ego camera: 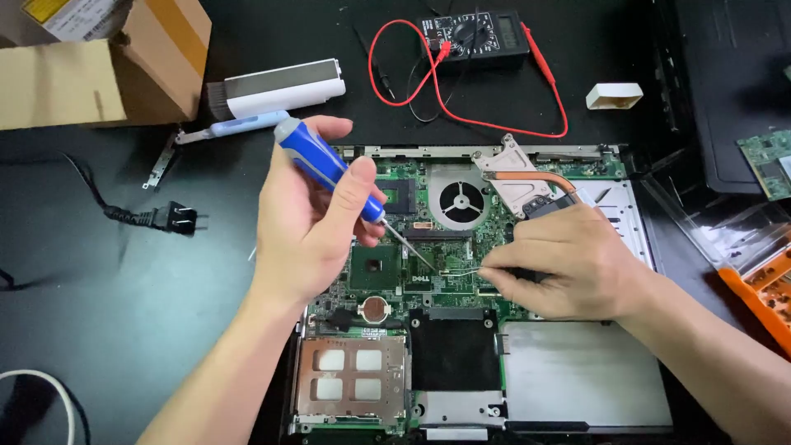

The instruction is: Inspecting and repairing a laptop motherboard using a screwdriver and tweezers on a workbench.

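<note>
Left hand (309, 222) closed around blue screwdriver (329, 167), tip slanted down onto circuit board (387, 268) just right of square chip (375, 265). Right hand (568, 264) pinching thin tweezers (461, 271), points beside screwdriver tip, probably steadying small part. Fan (459, 200) above.

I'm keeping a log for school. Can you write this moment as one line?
left hand: holds screwdriver, tip on board | right hand: holds tweezers by tip | multimeter behind

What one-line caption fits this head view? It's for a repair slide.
Left hand angles a blue-handled screwdriver onto an opened laptop's motherboard while the right hand holds tweezers beside its tip.
</note>
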